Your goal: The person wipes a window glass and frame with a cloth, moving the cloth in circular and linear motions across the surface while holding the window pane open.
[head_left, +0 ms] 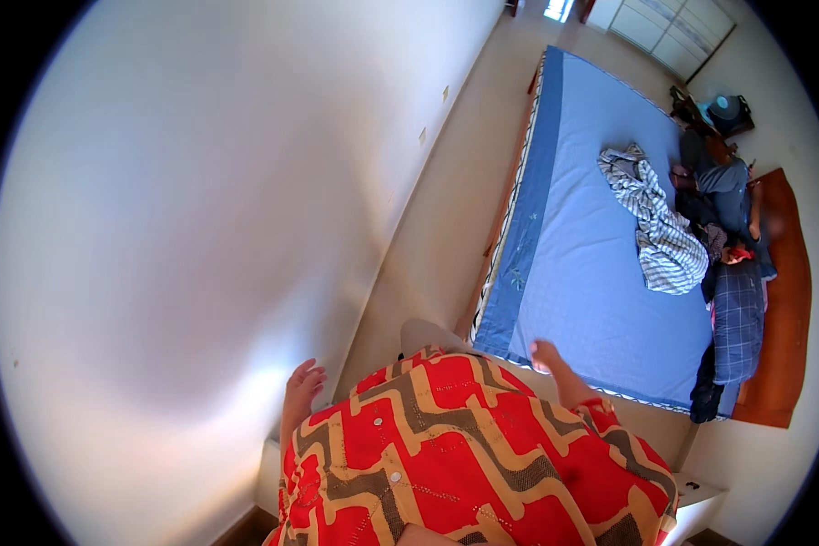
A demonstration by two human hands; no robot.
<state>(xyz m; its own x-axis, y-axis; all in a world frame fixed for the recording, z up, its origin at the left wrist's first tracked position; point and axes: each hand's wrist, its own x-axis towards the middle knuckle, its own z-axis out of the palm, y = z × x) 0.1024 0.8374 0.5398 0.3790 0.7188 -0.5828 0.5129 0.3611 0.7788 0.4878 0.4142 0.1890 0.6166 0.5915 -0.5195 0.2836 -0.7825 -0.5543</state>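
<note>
My left hand (305, 384) hangs beside the white wall (200, 227), its fingers a little apart and nothing in them. On the other side of my red, tan and brown patterned garment (455, 437), my right hand (545, 356) is held out over the near edge of the bed (591, 300). That hand is small and soft in the picture, so how its fingers lie is unclear; no object shows in it. A blue sheet covers the bed. A grey-and-white striped cloth (660, 223) lies crumpled on it, beyond the reach of both hands.
A person (728, 182) in dark clothes is on the bed by the wooden headboard (778, 318). Dark clothing and a checked navy pillow (737, 323) lie nearby. A strip of floor (455, 191) runs between wall and bed. A white cabinet (669, 32) stands at the far end.
</note>
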